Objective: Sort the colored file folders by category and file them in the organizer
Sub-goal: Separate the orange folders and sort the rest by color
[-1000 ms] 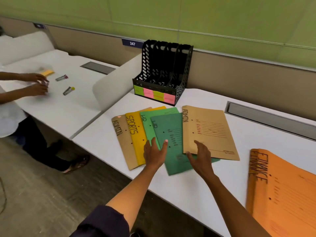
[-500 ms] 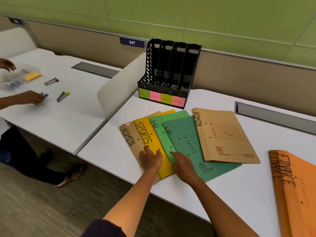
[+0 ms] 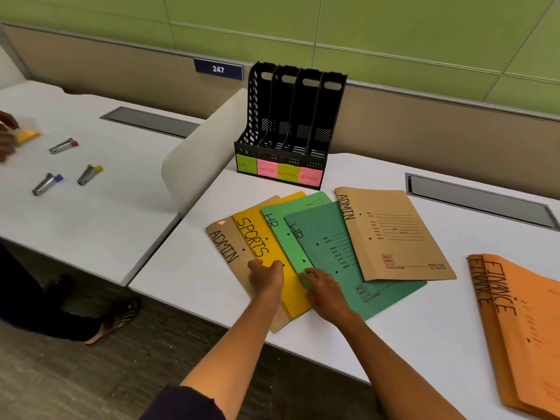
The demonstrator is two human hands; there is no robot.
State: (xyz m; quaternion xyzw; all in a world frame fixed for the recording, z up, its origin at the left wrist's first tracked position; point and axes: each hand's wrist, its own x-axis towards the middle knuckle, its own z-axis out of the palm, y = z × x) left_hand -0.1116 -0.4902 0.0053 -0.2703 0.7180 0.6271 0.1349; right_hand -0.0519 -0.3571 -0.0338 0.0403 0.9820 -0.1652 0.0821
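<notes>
A black four-slot organizer (image 3: 291, 122) stands at the back of the white desk, labelled HR, SPORTS, FINANCE and ADMIN. Fanned out in front of it lie a brown ADMIN folder (image 3: 224, 247), a yellow SPORTS folder (image 3: 251, 234), two green HR folders (image 3: 278, 225) (image 3: 333, 247) and a second brown ADMIN folder (image 3: 394, 234). Two orange FINANCE folders (image 3: 530, 328) lie apart at the right. My left hand (image 3: 266, 278) has its fingers curled at the left edge of the SPORTS folder, thumb over the brown one. My right hand (image 3: 324, 291) rests with straight fingers on the lower HR folder.
A white divider panel (image 3: 197, 165) separates this desk from the left one, where another person's hand (image 3: 6, 134) works among small capped metal items (image 3: 63, 145) (image 3: 90, 174). A grey cable slot (image 3: 481, 201) sits at the back right. The desk's front edge runs just under my wrists.
My left hand slid from the green folder to the yellow SPORTS folder. My right hand moved left from the brown ADMIN folder onto the green HR folder.
</notes>
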